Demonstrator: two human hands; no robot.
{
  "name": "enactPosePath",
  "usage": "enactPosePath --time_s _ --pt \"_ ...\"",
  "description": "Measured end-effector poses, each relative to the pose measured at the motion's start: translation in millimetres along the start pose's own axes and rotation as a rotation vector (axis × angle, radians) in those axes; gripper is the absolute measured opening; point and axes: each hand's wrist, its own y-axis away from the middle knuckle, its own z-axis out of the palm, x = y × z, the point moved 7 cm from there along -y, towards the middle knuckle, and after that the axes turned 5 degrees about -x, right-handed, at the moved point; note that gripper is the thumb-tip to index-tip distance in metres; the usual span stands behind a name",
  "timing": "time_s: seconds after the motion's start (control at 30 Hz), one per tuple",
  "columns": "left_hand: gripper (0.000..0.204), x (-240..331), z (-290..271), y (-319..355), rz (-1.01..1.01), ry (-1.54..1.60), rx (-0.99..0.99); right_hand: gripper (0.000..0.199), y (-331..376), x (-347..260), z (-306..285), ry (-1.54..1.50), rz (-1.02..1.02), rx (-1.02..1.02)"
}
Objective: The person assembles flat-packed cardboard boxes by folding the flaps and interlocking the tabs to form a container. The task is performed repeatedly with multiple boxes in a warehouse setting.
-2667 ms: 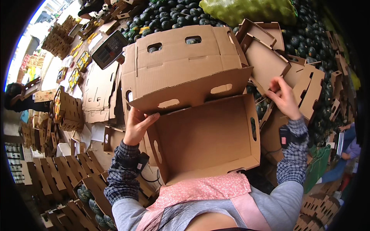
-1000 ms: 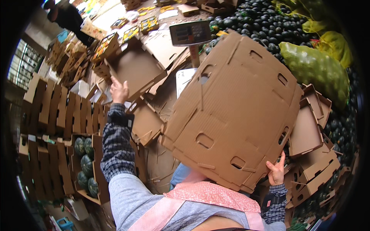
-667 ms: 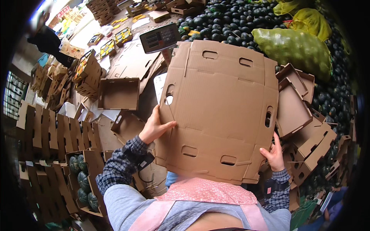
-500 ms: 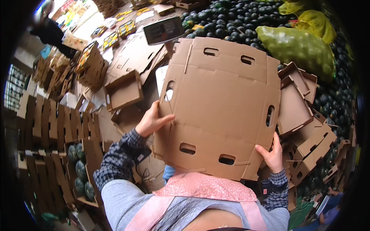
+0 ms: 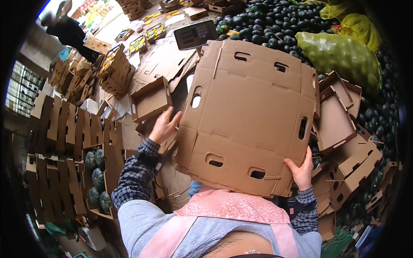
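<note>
A large flat cardboard sheet [image 5: 247,107], brown with cut-out hand slots and creased flaps, lies in front of my body, tilted slightly. My right hand [image 5: 302,170] grips its lower right edge, thumb on top and the fingers partly hidden along the side. Just off the sheet's left edge is my left hand [image 5: 163,126], fingers apart and holding nothing. Beyond that hand sits a folded open cardboard tray [image 5: 150,103]. A digital scale display [image 5: 195,35] rises behind the sheet's far left corner.
Rows of upright cardboard boxes [image 5: 71,129] stand at left, one box holding green squashes [image 5: 98,178]. More folded trays [image 5: 333,120] pile up at right beside a heap of dark round squashes [image 5: 266,26] and a yellow-green mesh sack [image 5: 340,60]. A person [image 5: 69,30] stands far left.
My left hand has let go of the sheet's left edge and moved away to the left, its fingers spreading. My right hand keeps its hold on the right edge.
</note>
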Motion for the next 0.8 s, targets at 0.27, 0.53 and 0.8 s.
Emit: enactPosePath --time_s 0.27,0.53,0.8 --pt "0.095 94 11 55 0.095 0.049 -0.043 0.088 19 -46 -30 0.138 -0.001 0.062" --pt "0.046 167 10 70 0.564 -0.457 0.004 0.091 5 -87 -12 0.257 -0.208 -0.208" --pt "0.065 155 28 35 0.861 -0.387 -0.768 0.037 -35 -90 -29 0.231 -0.672 -0.523"
